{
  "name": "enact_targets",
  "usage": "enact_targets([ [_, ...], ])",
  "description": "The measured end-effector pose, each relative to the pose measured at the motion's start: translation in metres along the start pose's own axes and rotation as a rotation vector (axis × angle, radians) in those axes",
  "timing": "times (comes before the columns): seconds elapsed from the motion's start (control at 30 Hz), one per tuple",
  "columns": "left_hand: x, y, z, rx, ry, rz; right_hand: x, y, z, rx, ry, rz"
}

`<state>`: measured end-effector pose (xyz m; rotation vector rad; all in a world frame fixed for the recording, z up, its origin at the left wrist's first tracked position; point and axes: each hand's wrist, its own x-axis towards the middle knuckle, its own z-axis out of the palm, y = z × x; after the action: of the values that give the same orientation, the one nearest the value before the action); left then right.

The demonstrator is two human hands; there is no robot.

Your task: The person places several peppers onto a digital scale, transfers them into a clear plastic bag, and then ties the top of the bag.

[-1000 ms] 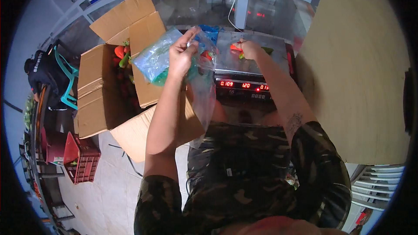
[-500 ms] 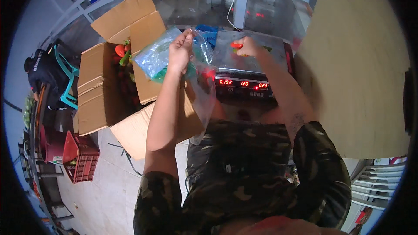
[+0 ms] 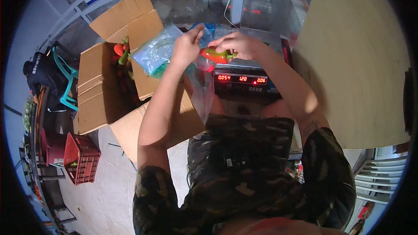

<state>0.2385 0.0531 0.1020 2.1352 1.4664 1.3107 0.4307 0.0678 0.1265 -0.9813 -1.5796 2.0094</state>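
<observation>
My left hand (image 3: 186, 47) is closed on the upper edge of a clear plastic bag (image 3: 202, 93), which hangs down beside my forearm. Pinched in my right hand (image 3: 241, 44) is a red and green pepper (image 3: 214, 55), held level at the bag's mouth, close to my left hand. Under my right hand lies the metal pan (image 3: 250, 64) of a digital scale (image 3: 244, 88) with a lit red display. Part of something green shows on the pan behind my right hand; the arm covers most of the pan.
An open cardboard box (image 3: 93, 91) with several peppers (image 3: 123, 54) stands at left. Blue-tinted plastic bags (image 3: 156, 52) lie over its flap. A wooden panel (image 3: 352, 69) rises at right. A red crate (image 3: 82, 161), a teal chair (image 3: 65, 80) and a person (image 3: 43, 74) are far left.
My right hand has lifted a pepper off the scale pan and moved left to the bag. The display reading has dropped. My left hand has stayed on the bag, shifting slightly.
</observation>
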Motion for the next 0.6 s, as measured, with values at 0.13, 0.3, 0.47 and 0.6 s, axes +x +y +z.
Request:
enact_targets([
  [0.13, 0.002, 0.02, 0.004, 0.094, -0.08, 0.033, 0.011, 0.012, -0.01, 0.33, 0.003, 0.053],
  [0.3, 0.012, 0.044, 0.003, -0.061, -0.01, 0.027, 0.014, 0.019, -0.001, 0.459, -0.074, -0.147],
  [0.47, 0.024, 0.057, 0.0, -0.068, 0.146, -0.008, -0.009, -0.016, 0.012, -0.53, 0.103, 0.024],
  [0.6, 0.026, 0.054, -0.007, 0.063, 0.137, 0.003, -0.035, -0.039, -0.01, -0.616, 0.356, -0.253],
])
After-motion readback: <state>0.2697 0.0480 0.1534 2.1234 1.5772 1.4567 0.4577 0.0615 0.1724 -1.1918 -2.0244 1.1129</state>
